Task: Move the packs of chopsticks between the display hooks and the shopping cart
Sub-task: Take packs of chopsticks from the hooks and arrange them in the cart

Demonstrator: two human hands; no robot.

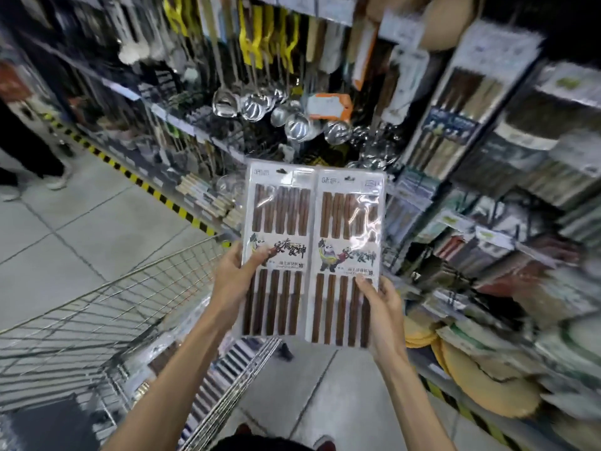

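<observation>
Before us the display [487,151] fills the top and right of the view, hung thick with long packaged goods, most of them blurred. The grey tiled floor [81,229] runs off to the left, edged along the foot of the display by a yellow-and-black stripe [130,177]. Our wire cart [97,320] stands at lower left, its far corner just under what we hold. Inside it lie some striped packages [221,375], too blurred for us to name.

We hold two packs of chopsticks upright and side by side in the air, in front of the display and above the cart's corner. Their inner edges meet. The left pack [276,222] and the right pack [348,229] each show two rows of dark brown sticks under clear plastic, with a printed band between the rows and a hang hole at the top.

Our left hand [234,275] grips the left pack at its outer edge, with the thumb across the printed band and the fingers hidden behind. Our right hand [383,314] grips the right pack low on its outer edge, thumb on the front.

Steel ladles [260,105] hang above the packs. Round woven mats [481,379] are stacked at lower right.
</observation>
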